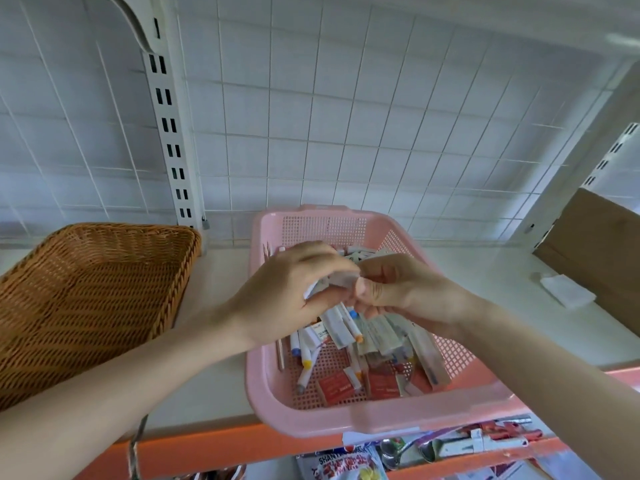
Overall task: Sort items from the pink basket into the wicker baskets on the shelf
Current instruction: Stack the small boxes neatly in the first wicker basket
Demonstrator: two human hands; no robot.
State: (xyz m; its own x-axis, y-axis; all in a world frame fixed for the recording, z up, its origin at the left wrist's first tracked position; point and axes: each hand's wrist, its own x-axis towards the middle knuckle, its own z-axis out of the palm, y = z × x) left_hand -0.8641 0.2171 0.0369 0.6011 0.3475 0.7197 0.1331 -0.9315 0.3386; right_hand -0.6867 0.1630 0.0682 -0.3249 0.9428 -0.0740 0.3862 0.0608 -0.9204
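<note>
Over the one pink basket [381, 424], beside one wicker basket [86, 289] on the shelf [214, 386] and holding pens [349, 323] and at least two red boxes [334, 386], left hand [291, 292] and right hand [398, 292] both grip one white bundle [341, 280].

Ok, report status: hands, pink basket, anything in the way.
Over the pink basket, left hand and right hand both grip a bundle of white packets. The wicker basket sits left of it. Nothing between them.
</note>
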